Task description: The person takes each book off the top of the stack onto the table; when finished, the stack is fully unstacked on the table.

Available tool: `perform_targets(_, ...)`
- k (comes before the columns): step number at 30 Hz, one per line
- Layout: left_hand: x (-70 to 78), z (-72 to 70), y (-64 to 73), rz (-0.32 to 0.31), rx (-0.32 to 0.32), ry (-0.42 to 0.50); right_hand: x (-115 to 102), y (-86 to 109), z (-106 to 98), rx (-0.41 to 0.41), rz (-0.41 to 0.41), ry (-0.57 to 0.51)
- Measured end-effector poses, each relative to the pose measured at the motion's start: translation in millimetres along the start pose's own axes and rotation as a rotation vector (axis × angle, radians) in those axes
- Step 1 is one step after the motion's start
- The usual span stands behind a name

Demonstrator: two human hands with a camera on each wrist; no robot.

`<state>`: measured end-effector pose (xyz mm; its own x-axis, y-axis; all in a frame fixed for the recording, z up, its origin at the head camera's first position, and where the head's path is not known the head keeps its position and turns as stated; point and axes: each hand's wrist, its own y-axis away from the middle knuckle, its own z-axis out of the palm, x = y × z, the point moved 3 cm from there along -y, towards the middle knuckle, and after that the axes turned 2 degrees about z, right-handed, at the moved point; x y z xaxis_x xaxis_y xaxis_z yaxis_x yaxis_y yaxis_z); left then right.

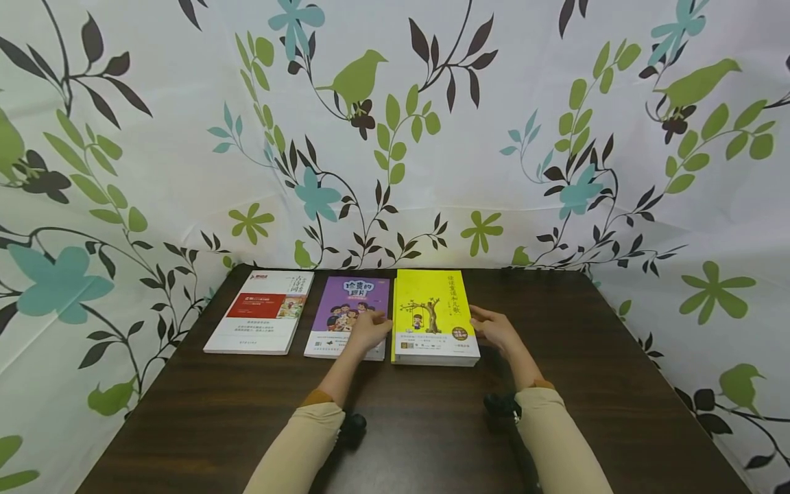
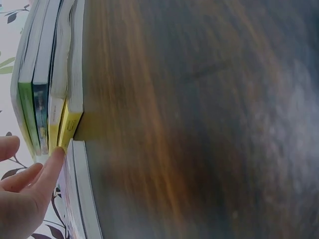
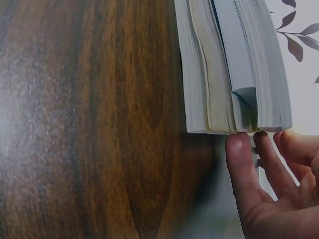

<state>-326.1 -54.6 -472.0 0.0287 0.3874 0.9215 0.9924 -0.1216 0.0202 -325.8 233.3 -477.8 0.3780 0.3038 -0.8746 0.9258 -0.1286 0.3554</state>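
Note:
A stack of several books (image 1: 435, 309) lies on the table, topped by a yellow-and-white one picturing a tree and swing. My left hand (image 1: 370, 333) reaches over the purple book (image 1: 348, 295), its fingertips at the stack's left side. In the left wrist view, straight fingers touch the yellow spines (image 2: 70, 122); green and dark spines lie above. On the opposite side is my right hand (image 1: 496, 329). The right wrist view shows its extended fingers (image 3: 241, 164) against the page-side corner of the stack (image 3: 241, 64), where one book sits slightly inset.
A white book with a red band (image 1: 259, 312) lies at the far left of the dark wooden table (image 1: 426, 425). The purple book rests between it and the stack. Patterned cloth (image 1: 469, 158) with birds and leaves hangs behind and at both sides.

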Motion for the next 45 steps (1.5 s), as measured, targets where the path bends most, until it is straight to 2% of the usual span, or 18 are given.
perform_targets(5, 2.1, 3.7, 1.1, 0.011, -0.023, 0.011, 0, 0.5, 1, 0.0, -0.003, 0.003)
perform_targets(10, 0.7, 6.4, 0.4, 0.018, -0.01, 0.002, 0, 0.7, 1, -0.004, 0.003, -0.001)
perform_targets(16, -1.8, 8.0, 0.8, 0.013, -0.03, -0.013, -1, 2.7, 2, -0.006, -0.003, 0.003)
perform_targets(23, -4.1, 9.1, -0.2, -0.003, -0.058, -0.012, 0, 3.8, 6, -0.005, -0.018, 0.068)
perform_targets(29, -3.3, 12.0, -1.5, 0.018, -0.084, -0.024, 1, 4.1, 4, 0.025, -0.047, 0.142)
perform_targets(40, -4.9, 15.5, -0.2, 0.025, -0.125, -0.026, 1, 1.6, 3, 0.041, -0.033, 0.117)
perform_targets(45, -1.8, 16.1, 1.8, 0.06, -0.125, -0.035, 1, 3.4, 2, 0.05, -0.035, 0.128)
